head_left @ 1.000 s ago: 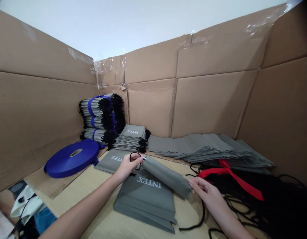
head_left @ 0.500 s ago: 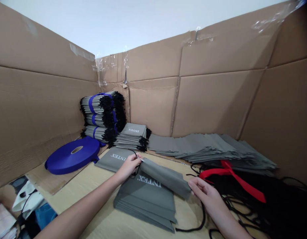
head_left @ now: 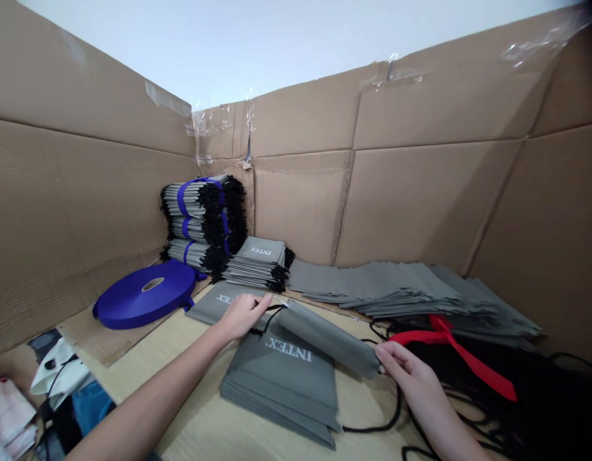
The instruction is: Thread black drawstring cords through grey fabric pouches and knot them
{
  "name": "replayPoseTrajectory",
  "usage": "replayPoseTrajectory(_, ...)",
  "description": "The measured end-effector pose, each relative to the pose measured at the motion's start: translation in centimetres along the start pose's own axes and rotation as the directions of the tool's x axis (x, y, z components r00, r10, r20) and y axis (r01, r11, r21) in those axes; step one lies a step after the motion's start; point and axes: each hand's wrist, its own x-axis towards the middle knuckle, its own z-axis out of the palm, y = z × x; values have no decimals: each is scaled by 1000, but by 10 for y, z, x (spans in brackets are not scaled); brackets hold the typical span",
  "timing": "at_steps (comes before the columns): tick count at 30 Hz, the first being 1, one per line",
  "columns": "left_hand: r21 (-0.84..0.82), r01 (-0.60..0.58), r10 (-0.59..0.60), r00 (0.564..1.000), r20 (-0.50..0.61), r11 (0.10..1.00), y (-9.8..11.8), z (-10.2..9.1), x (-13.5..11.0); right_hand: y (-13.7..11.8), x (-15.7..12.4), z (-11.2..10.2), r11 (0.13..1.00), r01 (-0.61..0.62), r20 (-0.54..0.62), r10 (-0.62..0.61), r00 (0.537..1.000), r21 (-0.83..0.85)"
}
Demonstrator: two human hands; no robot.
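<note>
1. Grey fabric pouch [head_left: 332,336], head view: it hangs between the two hands above the worktop, its long axis sloping from the left hand, farther off, to the right hand, nearer the viewer.

2. Left hand [head_left: 243,315]: thumb and fingers meet in a narrow pinch on a thin black cord loop [head_left: 273,310], just beside the pouch's upper left end. A slim pale sliver shows at the fingertips; what it is cannot be told.

3. Right hand [head_left: 406,365]: thumb and fingers close on the pouch's lower right end. The pouch thus lies leftward of this grip and rightward of the left one. A thick black cord [head_left: 373,429] curves below this hand; whether it joins the loop cannot be told.

4. Beneath the pouch lies a fanned stack of grey pouches printed INTEX [head_left: 279,384], on a pale yellowish worktop [head_left: 147,378].

5. Surroundings: a flat blue ribbon roll [head_left: 123,301] and blue-strapped grey bundles [head_left: 195,214] stand to the left; loose grey fabric pieces [head_left: 387,285] lie behind the right hand, and a red ribbon [head_left: 488,365] crosses the heap of black cords [head_left: 541,410] beside it.
</note>
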Motion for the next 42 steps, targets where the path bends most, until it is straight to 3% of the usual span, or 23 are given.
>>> replayPoseTrajectory(3,11,-37,38,999,-33,999,0,-6,0,-2,0,0,1000,-3,1,3,1000,0)
replayPoseTrajectory(10,213,-280,289,957,-11,936,-2,-15,2,-1,-1,-2,999,-7,-44,9,999,53)
replayPoseTrajectory(14,191,-333,348,936,-52,923,-6,-20,3,-6,-3,-4,999,19,-102,-15,995,35)
replayPoseTrajectory(18,64,-362,367,923,-114,930,-8,-26,3,-8,-5,-5,998,60,-94,-60,994,-1)
replayPoseTrajectory(22,-145,-274,250,954,-166,951,-10,-26,8,-11,-7,-5,994,100,-90,-102,991,-33)
replayPoseTrajectory(26,-440,-122,67,988,-138,890,-11,-21,14,-13,-8,-3,992,111,-77,-115,990,-55)
replayPoseTrajectory(32,-591,-71,-6,992,-128,804,-7,-15,13,-15,-9,0,988,114,-20,-116,993,-102)
replayPoseTrajectory(36,-709,30,19,998,61,704,5,-16,3,-11,-10,-2,974,147,5,-149,989,-172)
replayPoseTrajectory(39,-785,158,27,976,217,599,9,-16,-1,-10,-11,-5,958,172,-6,-178,984,-228)
replayPoseTrajectory(42,-823,167,9,979,205,542,6,-15,0,-11,-12,-6,954,175,-35,-189,981,-245)
